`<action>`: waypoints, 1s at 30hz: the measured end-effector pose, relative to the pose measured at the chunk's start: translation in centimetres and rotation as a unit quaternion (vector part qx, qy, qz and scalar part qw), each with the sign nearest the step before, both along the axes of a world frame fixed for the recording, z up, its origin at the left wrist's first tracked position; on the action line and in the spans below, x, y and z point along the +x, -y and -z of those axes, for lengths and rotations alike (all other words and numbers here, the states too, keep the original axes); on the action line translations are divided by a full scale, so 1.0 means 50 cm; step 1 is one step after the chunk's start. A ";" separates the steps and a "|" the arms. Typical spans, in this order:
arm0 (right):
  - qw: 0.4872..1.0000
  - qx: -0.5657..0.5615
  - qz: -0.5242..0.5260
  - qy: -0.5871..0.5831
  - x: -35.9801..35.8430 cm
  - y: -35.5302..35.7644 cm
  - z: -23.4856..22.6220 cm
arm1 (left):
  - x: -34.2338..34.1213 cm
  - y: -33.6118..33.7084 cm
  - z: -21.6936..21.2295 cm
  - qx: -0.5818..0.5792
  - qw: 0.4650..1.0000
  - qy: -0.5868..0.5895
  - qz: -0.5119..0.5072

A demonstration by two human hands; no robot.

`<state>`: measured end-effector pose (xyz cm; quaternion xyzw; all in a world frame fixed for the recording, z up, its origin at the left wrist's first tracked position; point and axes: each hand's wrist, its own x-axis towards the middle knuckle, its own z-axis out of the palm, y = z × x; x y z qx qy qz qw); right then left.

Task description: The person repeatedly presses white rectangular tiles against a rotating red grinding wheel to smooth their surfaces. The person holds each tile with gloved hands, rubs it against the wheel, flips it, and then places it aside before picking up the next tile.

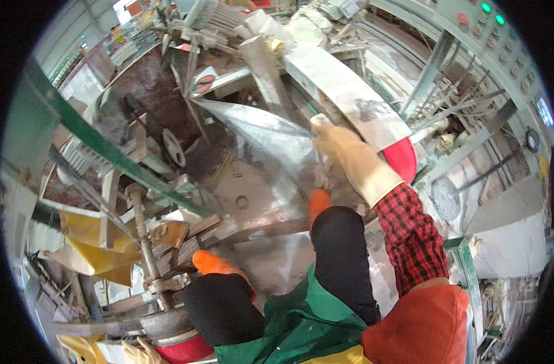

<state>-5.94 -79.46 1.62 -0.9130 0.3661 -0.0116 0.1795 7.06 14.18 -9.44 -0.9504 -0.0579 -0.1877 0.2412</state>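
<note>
My right hand (341, 148), in a beige rubber glove, reaches forward with its fingers closed. It seems to grip the right corner of a translucent plastic sheet (265, 130); the fingertips are blurred. From there the sheet stretches left and hangs down over the floor. A small whitish piece (318, 120) shows at the top of the glove; I cannot tell whether it is held. Beside the hand runs a long whitish machine cover (344, 91) with a red rounded end (401, 161). My left hand is out of view.
A green bar (116, 155) slants across the left, above a rusty upright rod (142, 236) and yellow sheets (98, 242). Cream and yellow glove-like things (142, 352) lie at the lower left. A control panel (498, 42) with green lights stands at upper right. My orange boots (219, 264) stand below.
</note>
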 end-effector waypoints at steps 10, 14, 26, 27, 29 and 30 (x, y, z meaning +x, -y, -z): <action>0.959 0.109 -0.261 0.011 0.093 -0.312 0.080 | 0.056 0.096 -0.140 -0.410 0.881 0.014 -0.235; 0.900 0.132 -0.386 -0.157 0.112 -0.295 0.157 | 0.038 0.086 -0.100 -0.250 0.949 0.090 -0.168; 0.900 0.148 -0.292 -0.288 0.188 -0.360 0.148 | -0.002 0.130 -0.116 -0.208 0.955 0.120 -0.172; 0.901 0.146 -0.294 -0.285 0.188 -0.350 0.163 | 0.000 0.129 -0.115 -0.207 0.956 0.121 -0.168; 0.900 0.144 -0.302 -0.279 0.187 -0.336 0.193 | 0.001 0.126 -0.114 -0.205 0.957 0.124 -0.162; 0.900 0.143 -0.304 -0.278 0.185 -0.327 0.204 | 0.004 0.132 -0.113 -0.202 0.958 0.127 -0.160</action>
